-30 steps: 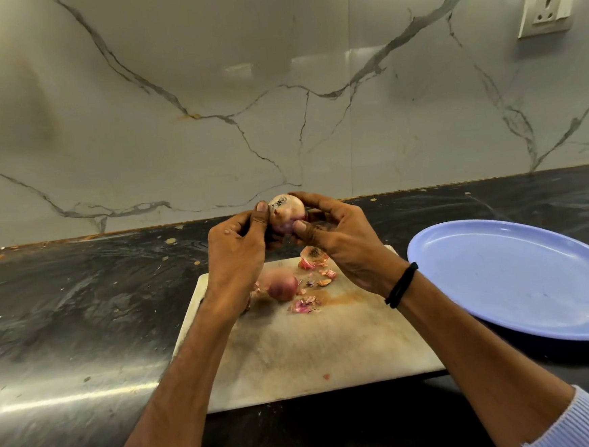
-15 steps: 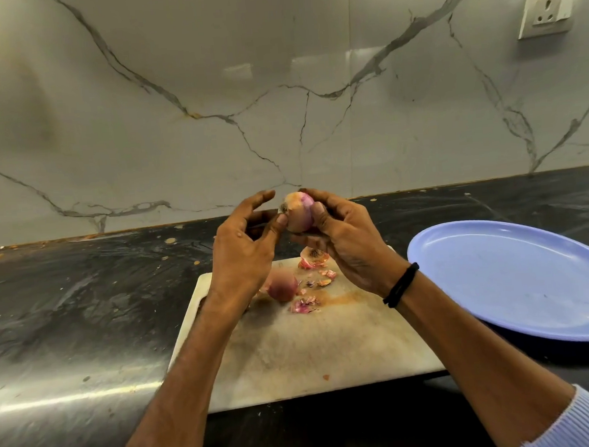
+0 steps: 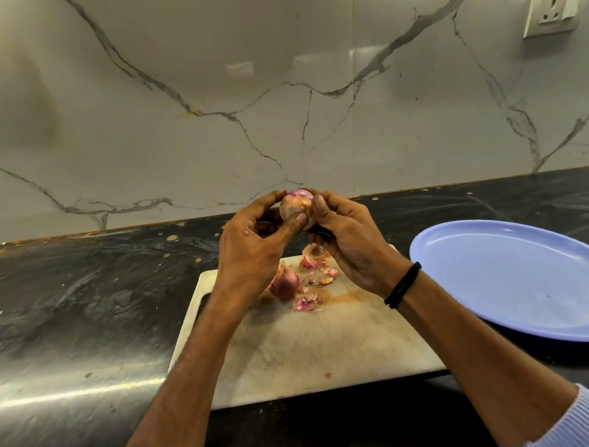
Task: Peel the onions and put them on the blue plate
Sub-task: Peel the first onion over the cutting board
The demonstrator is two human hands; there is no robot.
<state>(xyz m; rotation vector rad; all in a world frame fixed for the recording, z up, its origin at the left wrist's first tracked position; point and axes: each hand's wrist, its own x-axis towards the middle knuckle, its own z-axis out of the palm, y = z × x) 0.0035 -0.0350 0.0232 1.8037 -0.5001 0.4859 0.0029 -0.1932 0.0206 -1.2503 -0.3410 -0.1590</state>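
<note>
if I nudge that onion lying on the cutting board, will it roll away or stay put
The unpeeled onion looks round, so it would probably roll a little. The cutting board looks flat and rimless, so it might leave the edge. Its dry skin probably grips well.

Held up above the board: a small onion [image 3: 297,207], pale papery skin partly off, purple flesh bared at the top. Lying on its side on the board below: a second onion [image 3: 283,283], reddish skin intact, torn skin scraps [image 3: 315,257] strewn just beside it. Off to the right on the dark counter: the blue plate [image 3: 523,279], flat, nothing on it
</note>
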